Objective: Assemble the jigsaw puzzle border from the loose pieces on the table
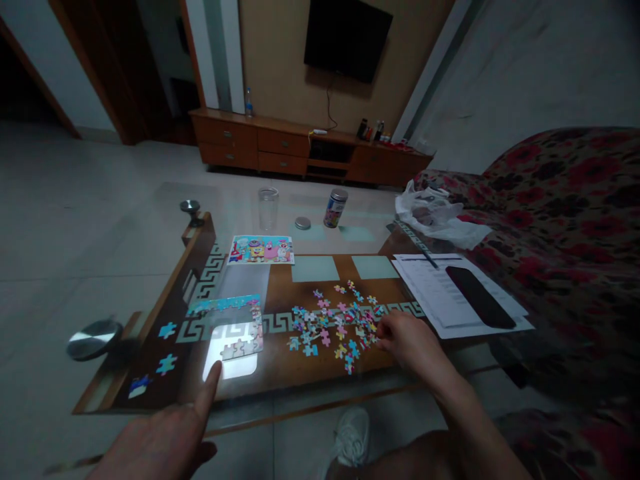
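A partly joined jigsaw puzzle border (257, 327) lies on the glass table, with its top, right side and part of its bottom edge linked. My left hand (160, 430) points at its lower left corner, index finger stretched out and thumb apart, holding nothing. Loose puzzle pieces (325, 337) are spread in a heap to the right. At that heap's right edge is my right hand (407, 339), its fingers curled and pressed together; what is between the fingertips is hidden. A few separate pieces (167, 364) lie at the left end. Behind the border rests a colourful cartoon picture card (263, 250).
A clear glass (269, 208), a round lid (303, 223) and a printed can (335, 208) stand at the back. On the right are paper sheets (425, 300), a dark phone (480, 297) and a white plastic bag (437, 213). A flowered sofa (575, 173) borders the table.
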`<state>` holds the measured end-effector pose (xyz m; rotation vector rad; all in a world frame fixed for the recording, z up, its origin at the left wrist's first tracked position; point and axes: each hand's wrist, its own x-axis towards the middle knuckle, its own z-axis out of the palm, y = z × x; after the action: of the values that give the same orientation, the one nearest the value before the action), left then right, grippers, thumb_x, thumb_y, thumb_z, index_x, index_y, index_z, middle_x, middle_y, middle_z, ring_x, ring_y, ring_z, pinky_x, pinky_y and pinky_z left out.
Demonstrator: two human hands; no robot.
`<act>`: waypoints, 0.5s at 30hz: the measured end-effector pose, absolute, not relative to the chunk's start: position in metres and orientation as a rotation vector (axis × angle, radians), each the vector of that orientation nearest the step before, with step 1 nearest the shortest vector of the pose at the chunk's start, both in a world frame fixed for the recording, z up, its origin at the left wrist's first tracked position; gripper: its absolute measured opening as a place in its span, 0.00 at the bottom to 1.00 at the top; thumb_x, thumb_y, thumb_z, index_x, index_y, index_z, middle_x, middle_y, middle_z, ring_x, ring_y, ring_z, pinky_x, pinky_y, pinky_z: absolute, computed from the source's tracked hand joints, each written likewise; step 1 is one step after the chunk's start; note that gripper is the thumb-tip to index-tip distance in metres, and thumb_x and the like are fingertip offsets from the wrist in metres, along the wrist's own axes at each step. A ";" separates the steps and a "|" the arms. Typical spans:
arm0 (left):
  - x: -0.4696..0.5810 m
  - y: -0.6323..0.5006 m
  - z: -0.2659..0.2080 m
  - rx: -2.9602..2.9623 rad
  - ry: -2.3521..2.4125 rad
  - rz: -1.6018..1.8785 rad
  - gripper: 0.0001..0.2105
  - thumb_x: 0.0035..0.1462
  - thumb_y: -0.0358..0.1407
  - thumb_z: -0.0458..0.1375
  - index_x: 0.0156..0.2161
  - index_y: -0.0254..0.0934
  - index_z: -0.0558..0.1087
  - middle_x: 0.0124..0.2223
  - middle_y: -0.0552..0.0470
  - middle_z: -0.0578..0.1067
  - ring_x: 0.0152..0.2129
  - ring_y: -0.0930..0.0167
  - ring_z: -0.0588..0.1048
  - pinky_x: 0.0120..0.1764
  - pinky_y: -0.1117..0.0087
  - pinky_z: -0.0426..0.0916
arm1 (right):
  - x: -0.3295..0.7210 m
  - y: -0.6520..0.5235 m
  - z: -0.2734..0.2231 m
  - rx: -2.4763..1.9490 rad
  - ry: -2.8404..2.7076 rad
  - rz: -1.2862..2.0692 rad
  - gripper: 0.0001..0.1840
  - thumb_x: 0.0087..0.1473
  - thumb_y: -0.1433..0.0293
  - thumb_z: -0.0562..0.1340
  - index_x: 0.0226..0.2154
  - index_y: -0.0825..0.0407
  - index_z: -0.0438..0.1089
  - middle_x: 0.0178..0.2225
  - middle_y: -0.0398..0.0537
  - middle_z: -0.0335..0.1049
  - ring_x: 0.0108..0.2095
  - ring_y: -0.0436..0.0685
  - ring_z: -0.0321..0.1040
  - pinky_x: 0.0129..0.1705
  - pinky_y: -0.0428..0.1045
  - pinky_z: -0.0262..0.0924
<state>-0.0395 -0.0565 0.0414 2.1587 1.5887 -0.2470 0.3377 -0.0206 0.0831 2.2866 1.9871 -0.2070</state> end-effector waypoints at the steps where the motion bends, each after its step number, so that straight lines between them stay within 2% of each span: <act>1: -0.033 -0.055 0.052 2.138 1.580 -0.401 0.34 0.53 0.31 0.51 0.65 0.28 0.48 0.41 0.36 0.79 0.37 0.55 0.78 0.39 0.57 0.71 | 0.340 -0.020 0.081 2.279 1.996 -0.211 0.04 0.44 0.74 0.67 0.25 0.50 0.72 0.30 0.46 0.72 0.33 0.57 0.68 0.33 0.48 0.52; 4: -0.018 -0.051 0.073 2.110 1.596 -0.540 0.35 0.53 0.29 0.51 0.65 0.28 0.46 0.44 0.34 0.78 0.41 0.55 0.77 0.43 0.55 0.70 | 0.347 -0.018 0.074 2.273 2.032 -0.220 0.04 0.44 0.74 0.66 0.23 0.50 0.71 0.28 0.45 0.72 0.30 0.56 0.67 0.30 0.48 0.51; 6: -0.015 -0.050 0.075 2.152 1.616 -0.549 0.36 0.51 0.28 0.52 0.65 0.27 0.46 0.41 0.33 0.79 0.38 0.53 0.78 0.40 0.53 0.71 | 0.351 -0.017 0.070 2.281 2.041 -0.233 0.05 0.43 0.74 0.66 0.22 0.49 0.71 0.26 0.45 0.71 0.28 0.55 0.66 0.29 0.48 0.49; 9: -0.018 -0.052 0.068 2.220 1.627 -0.486 0.36 0.51 0.28 0.51 0.65 0.27 0.46 0.39 0.33 0.79 0.36 0.52 0.78 0.37 0.52 0.71 | 0.351 -0.017 0.071 2.294 2.029 -0.273 0.06 0.43 0.74 0.66 0.21 0.49 0.69 0.25 0.44 0.70 0.26 0.54 0.65 0.28 0.48 0.48; 13: -0.028 -0.054 0.053 2.151 1.602 -0.430 0.36 0.51 0.29 0.51 0.65 0.28 0.47 0.41 0.35 0.79 0.38 0.53 0.78 0.40 0.53 0.70 | 0.347 -0.019 0.078 2.305 1.961 -0.372 0.05 0.44 0.75 0.64 0.23 0.50 0.69 0.25 0.44 0.70 0.27 0.53 0.64 0.28 0.47 0.47; 15: -0.035 -0.056 0.043 2.148 1.586 -0.360 0.35 0.52 0.30 0.49 0.65 0.26 0.47 0.38 0.35 0.79 0.35 0.54 0.79 0.37 0.54 0.71 | 0.346 -0.019 0.079 2.318 1.934 -0.418 0.04 0.45 0.75 0.64 0.23 0.51 0.68 0.25 0.44 0.70 0.27 0.53 0.64 0.28 0.46 0.47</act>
<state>-0.0348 -0.0562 0.0426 2.1484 1.5857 -0.3599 0.3462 -0.0190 0.0788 2.3183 1.9337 -0.4182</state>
